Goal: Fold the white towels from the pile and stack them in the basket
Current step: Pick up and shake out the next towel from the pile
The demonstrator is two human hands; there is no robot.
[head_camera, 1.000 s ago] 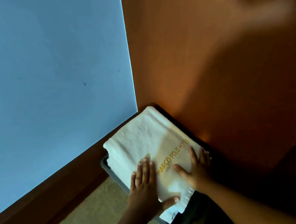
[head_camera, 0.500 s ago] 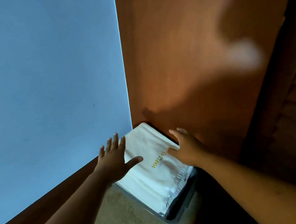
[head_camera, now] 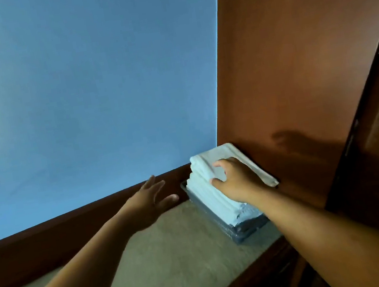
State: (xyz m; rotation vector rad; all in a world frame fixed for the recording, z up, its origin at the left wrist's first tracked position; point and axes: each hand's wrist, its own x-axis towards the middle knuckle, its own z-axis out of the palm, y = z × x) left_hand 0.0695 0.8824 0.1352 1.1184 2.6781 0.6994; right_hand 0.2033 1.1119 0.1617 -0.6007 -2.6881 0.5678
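White towels (head_camera: 206, 191) — folded, stacked flat in grey mesh-sided basket (head_camera: 243, 232), pile rising well above the rim. Basket on beige surface (head_camera: 176, 257), tucked into the corner where blue wall (head_camera: 87, 85) meets reddish wooden panel (head_camera: 293, 52). Top towel's right edge overhanging toward the panel, slightly askew from the layers beneath.

Right hand (head_camera: 238, 181) on top of the stack, reaching in from lower right. Fingers (head_camera: 220, 163) curled down onto the top layers, thumb set against the stack's left edge — gripping the upper towels between them. Forearm crossing over the basket's near end.

Left hand (head_camera: 150, 199) just beside the basket on its left, seen against dark wooden skirting (head_camera: 73, 232) at the foot of the wall. Fingers (head_camera: 151, 183) straight and spread, holding nothing, apart from towels and basket. Contact with the surface below: cannot tell.

Hand-shaped shadow (head_camera: 290, 142) on the panel, just right of the stack.
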